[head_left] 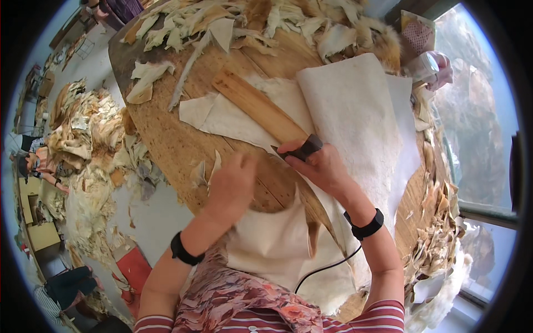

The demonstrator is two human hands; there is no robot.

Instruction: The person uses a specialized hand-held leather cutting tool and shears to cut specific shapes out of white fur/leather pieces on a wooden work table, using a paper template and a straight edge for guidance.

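My right hand (325, 169) grips a dark cutting tool (311, 145), its pointed tip facing left, at the lower end of a flat wooden strip (252, 108). The strip lies across pale hide pieces (200, 116) on the wooden table (155, 127). A large white hide (347, 111) spreads to the right, and cream pieces (272, 238) lie below my hands. My left hand (230, 186) is bent and blurred over the table, near small scraps; whether its fingers hold anything is unclear. A black cord (325, 262) runs across the lower hide.
Hide scraps pile along the table's back (300, 22) and right edge (433, 227). A window (466, 122) is at right. Heaped hides (91, 122) lie on the floor at left. Other people (39, 164) (72, 288) appear along the left side.
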